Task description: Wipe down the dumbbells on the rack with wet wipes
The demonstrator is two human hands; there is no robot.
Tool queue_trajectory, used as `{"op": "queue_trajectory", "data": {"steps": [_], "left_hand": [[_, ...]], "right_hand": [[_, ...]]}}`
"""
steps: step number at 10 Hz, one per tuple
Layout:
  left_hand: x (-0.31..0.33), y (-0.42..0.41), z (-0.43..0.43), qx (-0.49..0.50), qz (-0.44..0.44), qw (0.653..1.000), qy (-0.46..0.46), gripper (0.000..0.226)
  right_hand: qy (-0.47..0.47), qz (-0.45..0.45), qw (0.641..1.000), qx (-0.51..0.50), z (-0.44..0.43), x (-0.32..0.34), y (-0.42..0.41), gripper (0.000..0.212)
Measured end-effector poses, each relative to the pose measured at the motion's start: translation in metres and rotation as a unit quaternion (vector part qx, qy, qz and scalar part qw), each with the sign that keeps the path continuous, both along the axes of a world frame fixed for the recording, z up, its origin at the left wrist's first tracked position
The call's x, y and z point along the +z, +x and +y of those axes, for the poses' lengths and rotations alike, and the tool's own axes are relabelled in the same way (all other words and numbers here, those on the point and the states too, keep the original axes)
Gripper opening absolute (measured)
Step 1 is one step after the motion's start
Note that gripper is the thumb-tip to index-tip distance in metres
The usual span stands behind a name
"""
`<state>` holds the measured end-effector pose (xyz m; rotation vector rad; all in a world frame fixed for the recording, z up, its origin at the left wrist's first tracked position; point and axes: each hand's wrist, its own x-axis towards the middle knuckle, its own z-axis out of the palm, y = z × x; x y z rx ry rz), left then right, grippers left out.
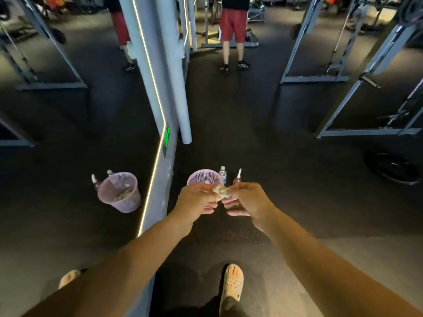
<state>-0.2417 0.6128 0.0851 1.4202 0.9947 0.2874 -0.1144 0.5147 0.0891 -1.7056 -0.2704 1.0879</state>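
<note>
On the far left is a big mirror [68, 133] on the wall. In it you can see a copy of the pink basket [119, 192] with scrunched paper inside it and two bottles behind it. A thin line of light [153, 170] runs down the edge of the mirror, and a small green sign [167, 137] glows just beside it. A pale round pole [180, 92] stands next to that. The person's left hand [196, 200] reaches out in front with its fingers bent, and it pinches one side of a small crumpled wet wipe [220, 192]. The wipe is up in the air between the two hands, in front of the real pink basket [203, 177], which sits on the dark floor [240, 124] by the wall. A clear water bottle [223, 174] stands just beside the basket, and a bottle with a red and white tip [238, 177] stands near that. The right hand [247, 200] has bent fingers too and pinches the other side of the wipe. Down low, one foot in a tan shoe with holes [232, 284] stands on the floor. Far away, a person in red shorts [233, 25] stands facing away. On the right are grey metal gym frames [343, 106], and a black round weight [393, 168] lies on the floor near them.
</note>
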Motion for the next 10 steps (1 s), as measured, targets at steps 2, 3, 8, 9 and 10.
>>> {"op": "queue_trajectory", "data": {"steps": [2, 3, 8, 9, 10], "left_hand": [[-0.05, 0.089, 0.11, 0.095, 0.083, 0.99, -0.059, 0.027], [-0.088, 0.125, 0.158, 0.116, 0.094, 0.984, -0.095, 0.021], [-0.304, 0.26, 0.368, 0.142, 0.191, 0.951, -0.199, 0.019], [-0.332, 0.259, 0.393, 0.151, 0.205, 0.943, -0.216, 0.029], [-0.329, 0.255, 0.41, 0.145, 0.207, 0.938, -0.238, 0.025]], "right_hand": [[-0.038, 0.041, 0.998, 0.037, 0.118, -0.054, 0.083, 0.007], [-0.066, 0.044, 0.996, 0.048, 0.166, -0.089, 0.123, 0.01], [-0.166, 0.075, 0.981, 0.066, 0.381, -0.306, 0.249, 0.024], [-0.228, 0.103, 0.965, 0.082, 0.4, -0.336, 0.263, 0.036], [-0.254, 0.087, 0.96, 0.083, 0.404, -0.351, 0.278, 0.042]]}}
